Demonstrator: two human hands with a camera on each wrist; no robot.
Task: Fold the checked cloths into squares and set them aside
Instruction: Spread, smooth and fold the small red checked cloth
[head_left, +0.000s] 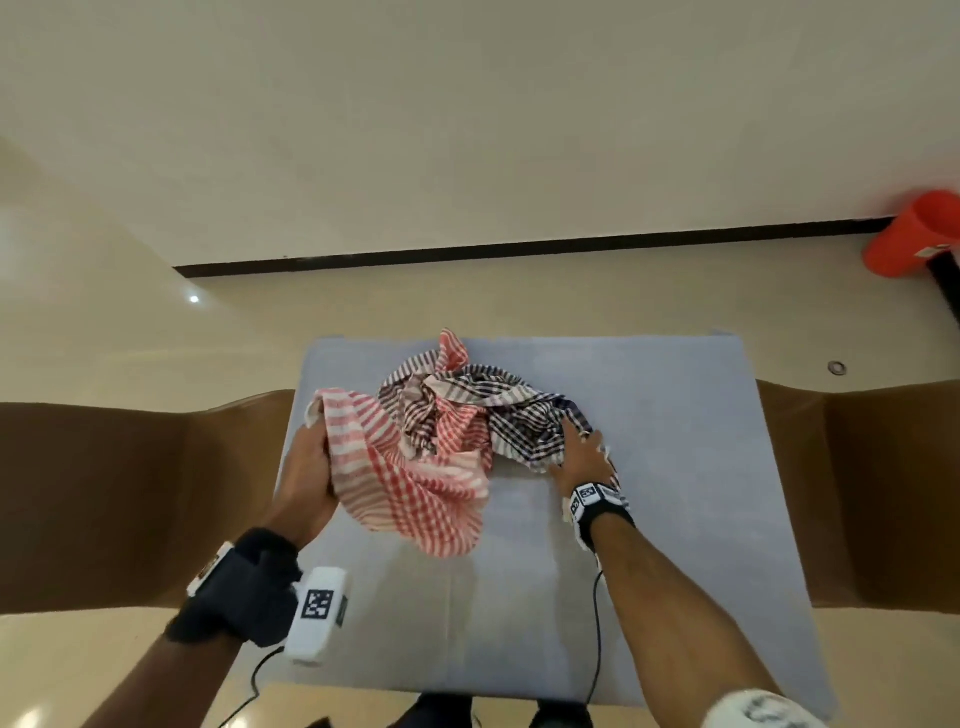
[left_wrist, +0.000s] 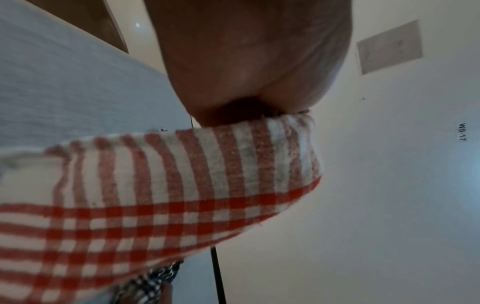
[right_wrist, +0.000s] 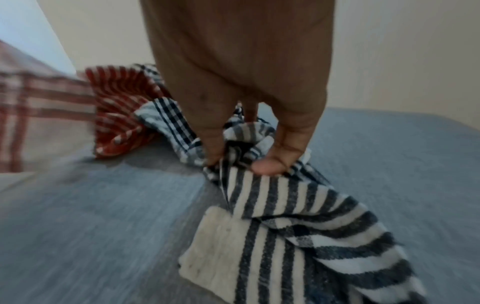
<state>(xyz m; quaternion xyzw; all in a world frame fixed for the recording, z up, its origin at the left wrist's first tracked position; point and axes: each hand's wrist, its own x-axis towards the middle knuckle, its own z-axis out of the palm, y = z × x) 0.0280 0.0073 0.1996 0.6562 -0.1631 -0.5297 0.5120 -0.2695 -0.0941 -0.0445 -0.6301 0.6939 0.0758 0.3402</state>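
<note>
A crumpled heap of checked cloths lies on the blue-grey mat (head_left: 649, 545). My left hand (head_left: 306, 467) grips the left edge of a red-and-white checked cloth (head_left: 415, 493), which hangs lifted off the mat. From the left wrist view that red cloth (left_wrist: 161, 195) bunches under my palm (left_wrist: 246, 61), my fingers hidden behind it. My right hand (head_left: 582, 457) pinches a fold of the navy-and-white checked cloth (head_left: 530, 421) at the heap's right side. My fingers (right_wrist: 285, 142) curl into the navy cloth (right_wrist: 298, 226) in the right wrist view. A brownish checked cloth (head_left: 415, 400) sits in the heap's middle.
The mat lies on a brown table (head_left: 104, 493) with bare brown surface left and right. An orange cylinder (head_left: 914, 234) stands on the floor at the far right. Cables (head_left: 597, 623) trail from both wrist cameras toward the mat's near edge.
</note>
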